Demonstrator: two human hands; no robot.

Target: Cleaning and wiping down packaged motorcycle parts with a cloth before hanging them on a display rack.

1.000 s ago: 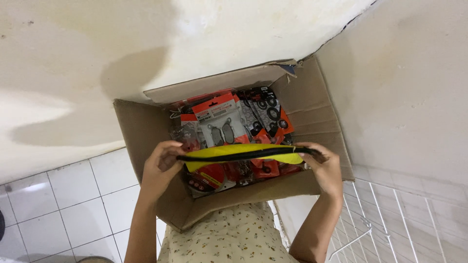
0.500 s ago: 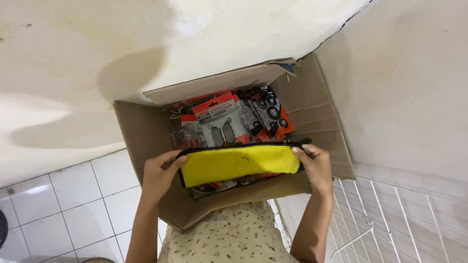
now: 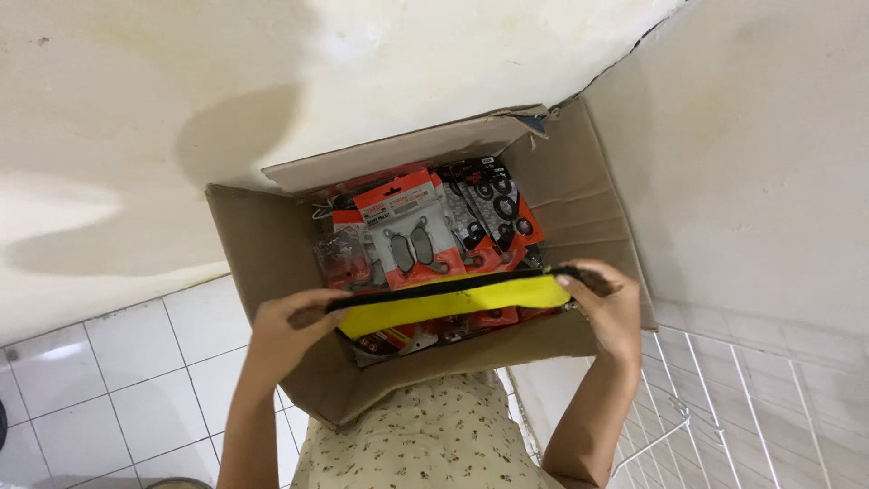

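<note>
1. Right now we hold a yellow pouch [image 3: 453, 303] with a black zipper edge, stretched flat over the open cardboard box [image 3: 262, 263].
2. Left hand [image 3: 285, 330] is closed on the pouch's left end, thumb on top. Right hand [image 3: 606, 303] pinches the right end with fingers curled round it. Both grips look firm, neither hand is open.
3. Pouch sits just above the box contents, near the front wall, roughly level.
4. Risk: it is held only by its ends, so a slack pinch on either side probably lets it swing down into the box.
5. Risk: the box leans against our front with no other support in view; a shift of the body could tip it and spill the load.
6. Inside: a stack of red blister packs [image 3: 407, 235] with small metal parts, nearly up to the rim.
7. Around: an upright box flap [image 3: 579, 199] on the right, white wall behind, white floor tiles [image 3: 118, 362] on the left, a white wire rack [image 3: 724, 407] close on the right.
</note>
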